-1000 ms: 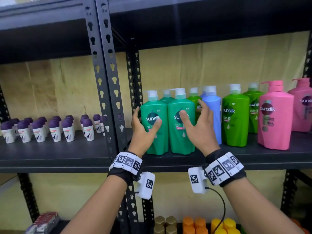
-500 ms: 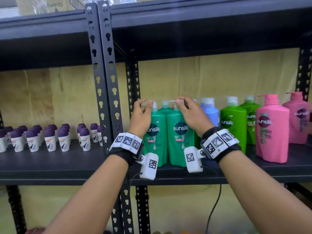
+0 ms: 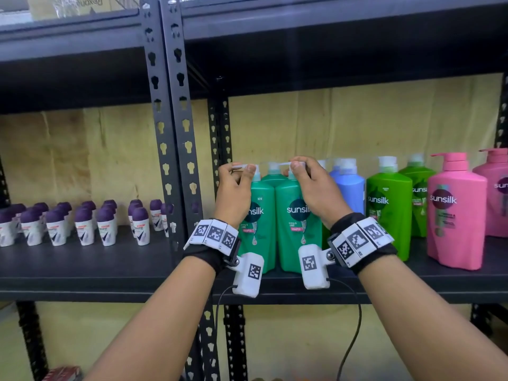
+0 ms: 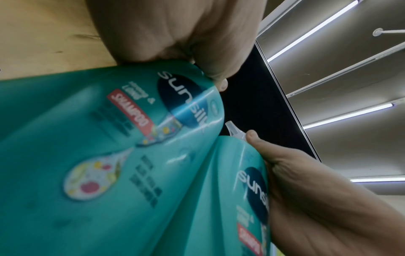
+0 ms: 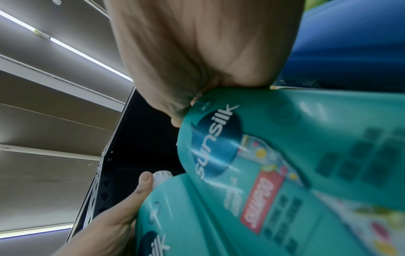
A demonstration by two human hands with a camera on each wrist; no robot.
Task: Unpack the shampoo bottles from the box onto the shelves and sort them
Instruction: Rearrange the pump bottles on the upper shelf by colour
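Two teal Sunsilk shampoo bottles stand side by side at the front of the middle shelf (image 3: 275, 287). My left hand (image 3: 238, 174) pinches the white pump nozzle of the left teal bottle (image 3: 259, 229). My right hand (image 3: 302, 171) pinches the pump nozzle of the right teal bottle (image 3: 295, 235). A third teal bottle (image 3: 272, 176) stands behind them. The left wrist view shows both teal bottles (image 4: 109, 138) close up; the right wrist view shows them too (image 5: 285, 155). Right of them stand a blue bottle (image 3: 350, 191), green bottles (image 3: 390, 210) and pink bottles (image 3: 456, 213).
Several small purple-capped roll-on bottles (image 3: 82, 224) fill the left shelf bay. A perforated black upright (image 3: 170, 119) divides the two bays. The upper shelf (image 3: 330, 20) hangs low over the pump tops. A cardboard box (image 3: 82, 4) sits on the top shelf.
Both hands rose from the fronts of the two teal bottles to their pump tops and now pinch the nozzles. The camera moved closer.
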